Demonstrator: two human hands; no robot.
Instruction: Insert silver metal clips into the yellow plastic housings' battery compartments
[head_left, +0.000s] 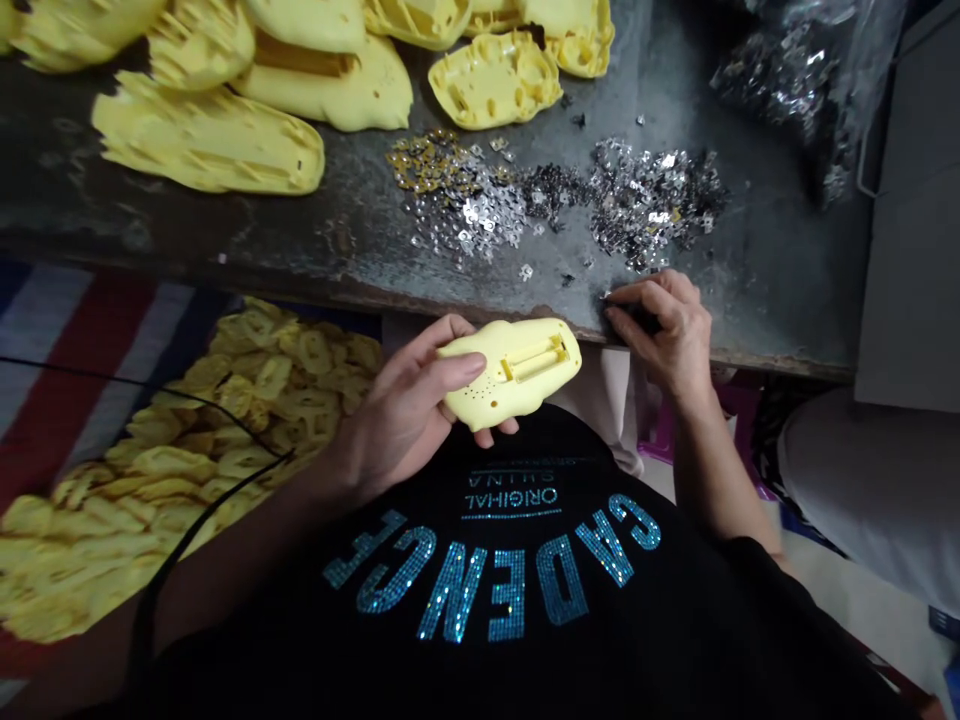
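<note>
The left hand (409, 400) is gripping a yellow shell (516, 385), thumb lying across its upper face; the right hand (671, 325) is bending over the worktop's (787, 265) near edge, thumb and index fingertips almost meeting. The shell is hovering just nearer than that edge, its long axis running left to right, slotted end pointing right and slightly far. The left hand is partly hiding its left end; whether the right fingertips are holding anything cannot be told.
</note>
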